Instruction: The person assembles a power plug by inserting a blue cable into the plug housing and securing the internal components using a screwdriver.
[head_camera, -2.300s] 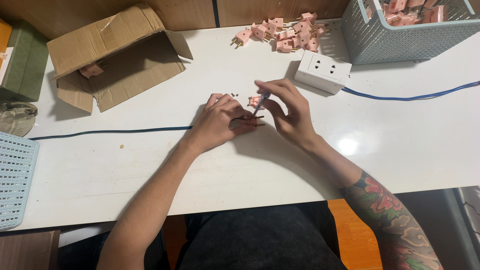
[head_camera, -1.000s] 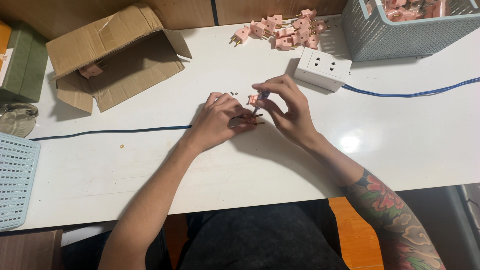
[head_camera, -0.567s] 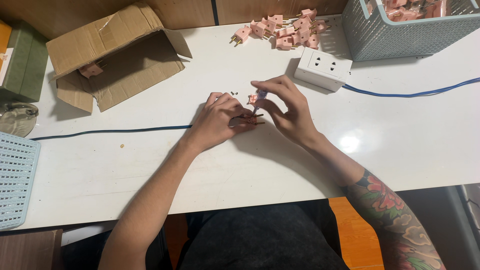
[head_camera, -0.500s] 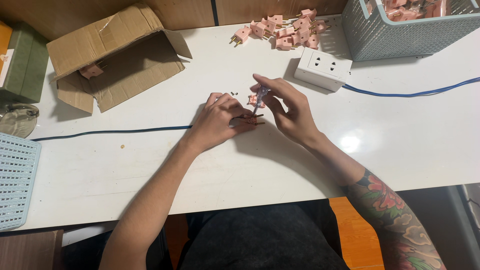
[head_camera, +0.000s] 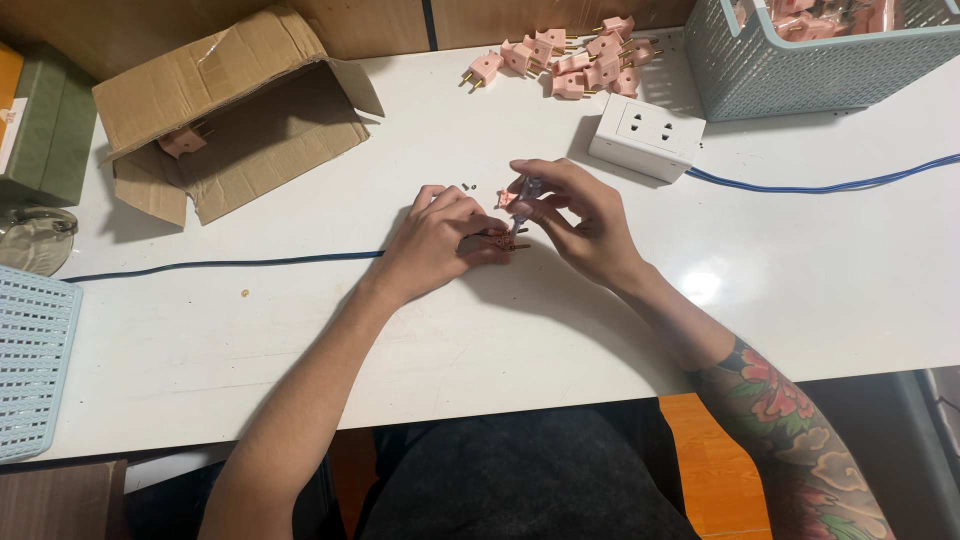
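My left hand (head_camera: 440, 240) rests on the white table (head_camera: 480, 320) and pinches the end of a dark blue cable (head_camera: 230, 264) with small brass prongs at its tip. My right hand (head_camera: 580, 215) is just right of it, fingers closed on a small screwdriver (head_camera: 525, 195) held upright over the prongs. A pink plug part (head_camera: 506, 200) lies between the two hands. A few tiny screws (head_camera: 468, 186) lie on the table just above my left hand.
A pile of pink plugs (head_camera: 565, 65) lies at the back. A white socket block (head_camera: 645, 135) with a blue cord (head_camera: 830, 185) sits to the right. A light blue basket (head_camera: 830, 50) stands back right, an open cardboard box (head_camera: 230, 110) back left, another blue basket (head_camera: 35, 360) at the left edge.
My right hand's fingers have shifted slightly around the screwdriver at the plug. My left hand and the cable have stayed in place.
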